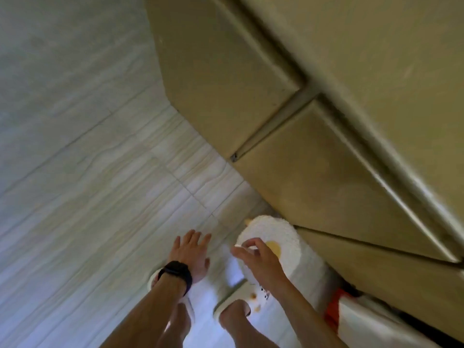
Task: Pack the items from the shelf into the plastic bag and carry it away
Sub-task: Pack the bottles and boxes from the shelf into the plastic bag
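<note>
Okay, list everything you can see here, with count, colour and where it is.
paper towel roll: one, white, yellowish core, beside the cabinet
cabinet: one, beige, right side
tile floor: pale grey, left and centre
bag: one, white and red, bottom right, blurred
slippers: two, white, on the feet
wristwatch: one, black, left wrist
left hand: open, fingers spread above the floor
right hand: grip on the roll's top edge
</note>
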Tool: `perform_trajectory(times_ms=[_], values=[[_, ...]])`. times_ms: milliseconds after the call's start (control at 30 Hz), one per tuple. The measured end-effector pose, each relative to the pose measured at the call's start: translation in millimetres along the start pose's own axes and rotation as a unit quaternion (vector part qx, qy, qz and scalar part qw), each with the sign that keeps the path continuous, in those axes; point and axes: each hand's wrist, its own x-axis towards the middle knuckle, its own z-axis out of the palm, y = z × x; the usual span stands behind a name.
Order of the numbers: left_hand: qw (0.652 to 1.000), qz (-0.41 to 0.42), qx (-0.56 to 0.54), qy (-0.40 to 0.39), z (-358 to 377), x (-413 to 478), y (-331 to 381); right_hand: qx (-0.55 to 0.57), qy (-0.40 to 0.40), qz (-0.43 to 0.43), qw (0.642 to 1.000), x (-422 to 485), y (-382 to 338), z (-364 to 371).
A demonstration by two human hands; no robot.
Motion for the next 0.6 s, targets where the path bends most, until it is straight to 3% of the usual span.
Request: perform_trajectory(times_ms=[100,233,433,600], values=[[0.998,0.056,0.018,0.036,-77.2,-82.1,40.3,0.122,-0.004,0.029,0.992,-98.0,-19.9,-28.2],[0.988,0.129,0.045,0.069,-179.8,-178.3,100.9,0.236,0.051,0.044,0.969,-226.4,-49.5,-81.9],[0.958,0.219,0.125,0.136,-289.5,-271.2,202.4,0.198,0.189,-0.069,0.959,-382.7,-67.7,-165.7],[0.917,0.32,0.157,0.179,-342.2,-314.2,297.0,0.253,0.351,-0.117,0.894,-446.8,-49.1,-224.7]])
